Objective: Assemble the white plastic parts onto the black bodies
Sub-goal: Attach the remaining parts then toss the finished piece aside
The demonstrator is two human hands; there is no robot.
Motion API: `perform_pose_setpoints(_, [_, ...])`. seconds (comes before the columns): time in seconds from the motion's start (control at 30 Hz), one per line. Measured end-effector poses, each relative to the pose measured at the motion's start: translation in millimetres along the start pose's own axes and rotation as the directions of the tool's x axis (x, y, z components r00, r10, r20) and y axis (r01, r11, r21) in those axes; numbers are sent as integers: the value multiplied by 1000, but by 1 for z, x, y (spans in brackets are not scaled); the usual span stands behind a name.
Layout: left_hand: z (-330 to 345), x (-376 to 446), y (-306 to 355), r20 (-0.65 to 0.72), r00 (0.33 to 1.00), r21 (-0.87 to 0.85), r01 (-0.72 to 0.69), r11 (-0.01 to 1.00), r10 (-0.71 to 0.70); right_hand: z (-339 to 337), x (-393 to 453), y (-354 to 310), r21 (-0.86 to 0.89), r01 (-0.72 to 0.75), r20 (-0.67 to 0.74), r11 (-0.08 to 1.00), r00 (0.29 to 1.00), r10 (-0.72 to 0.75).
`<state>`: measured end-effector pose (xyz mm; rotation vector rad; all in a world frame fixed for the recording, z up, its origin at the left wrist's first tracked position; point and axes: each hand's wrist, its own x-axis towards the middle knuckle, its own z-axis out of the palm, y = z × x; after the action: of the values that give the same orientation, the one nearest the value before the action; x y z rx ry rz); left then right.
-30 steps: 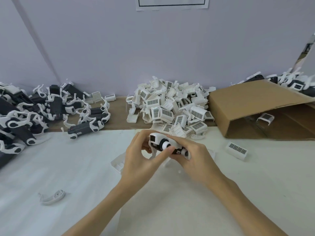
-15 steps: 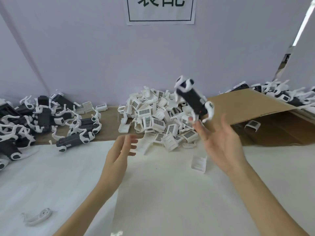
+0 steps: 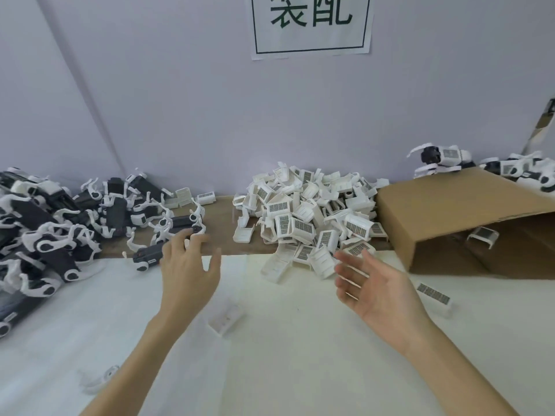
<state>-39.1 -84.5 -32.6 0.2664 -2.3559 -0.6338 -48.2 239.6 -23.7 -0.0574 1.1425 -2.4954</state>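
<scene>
Empty-handed, the left hand (image 3: pixel 187 276) and right hand (image 3: pixel 374 291) spread loose fingers just short of the white parts heap (image 3: pixel 309 216), a black body (image 3: pixel 150 256) at the left fingertips.

- a paper sign (image 3: pixel 312 25) with large dark characters in a thin frame hangs on the pale wall (image 3: pixel 180 115) at 12 o'clock.
- an open brown cardboard box (image 3: pixel 456 211) lies on its side at 3 o'clock.
- a white sheet (image 3: pixel 300 355) covers the table's near part, a bare brown strip (image 3: pixel 222 211) beyond it.
</scene>
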Motion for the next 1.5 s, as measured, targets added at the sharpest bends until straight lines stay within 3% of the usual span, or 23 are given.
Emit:
perform_pose_setpoints(0.13, [-12,43,-59,64,967,355,209,911,-247,5,4,9,-59,-43,-5,997,999,43])
perform_pose_setpoints(0.2, [-19,53,-83,165,937,517,184,836,-308,7,4,12,-89,-49,-2,995,999,49])
perform_pose_setpoints(0.27, [-21,56,-100,204,941,595,99,798,-269,9,2,13,-110,-48,-2,993,999,48])
perform_pose_setpoints(0.4, [-16,50,-107,160,983,486,-2,874,-86,12,0,15,-152,-50,-27,987,999,47])
perform_pose_setpoints(0.5, [-12,41,-95,98,991,290,-115,950,90,13,-1,17,-170,-68,-35,983,997,63])
perform_pose_setpoints(0.63, [-4,27,-63,80,980,72,-189,979,184,12,-1,18,-182,-95,-48,979,995,88])
perform_pose_setpoints(0.73, [1,17,-48,23,994,214,-110,971,107,12,-2,19,-179,-102,-49,979,994,95])
perform_pose_setpoints(0.83, [2,17,-48,148,973,411,103,906,-178,10,-2,19,-178,-108,-53,978,994,100])
perform_pose_setpoints(0.87, [1,17,-51,168,968,404,106,909,-188,10,-2,19,-178,-111,-53,978,993,103])
perform_pose_setpoints(1.07, [-2,17,-54,234,971,159,-86,983,47,11,0,21,-199,-119,-52,973,992,111])
perform_pose_setpoints(1.17, [-2,2,-31,184,969,3,-166,986,162,13,0,23,-216,-119,-38,969,993,113])
perform_pose_setpoints(1.33, [-4,-35,23,57,860,-226,-483,846,507,19,-3,32,-313,76,5,947,997,-78])
perform_pose_setpoints(1.5, [-2,-63,56,64,738,-355,-612,707,671,26,-5,36,-475,214,72,854,976,-204])
